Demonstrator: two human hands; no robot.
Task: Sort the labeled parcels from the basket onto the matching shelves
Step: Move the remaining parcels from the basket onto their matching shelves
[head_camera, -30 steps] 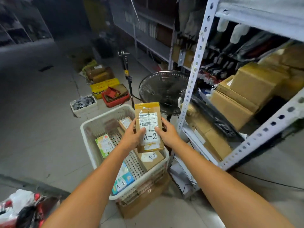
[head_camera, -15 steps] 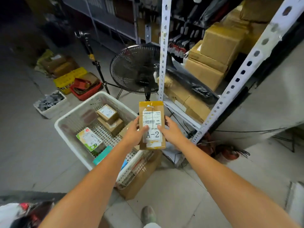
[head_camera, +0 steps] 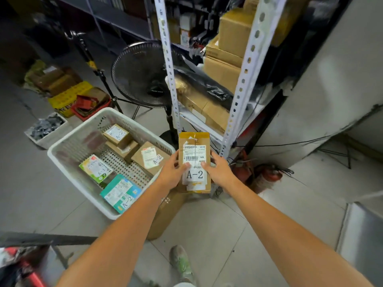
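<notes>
Left hand [head_camera: 172, 175] and right hand [head_camera: 218, 172] pinch the A-2 parcel [head_camera: 194, 162] upright by its side edges, beside the basket [head_camera: 68, 146].

I hold a flat brown parcel [head_camera: 194, 162] upright between my left hand [head_camera: 172, 172] and right hand [head_camera: 219, 172], its white A-2 label facing me, just before the white shelf [head_camera: 244, 79] post. The white basket [head_camera: 83, 139] stands to the left, holding a small brown box [head_camera: 117, 133] and a larger brown box [head_camera: 150, 157] marked A-2, a green box [head_camera: 95, 168] marked A-1 and a teal box [head_camera: 121, 192] marked A-2
</notes>
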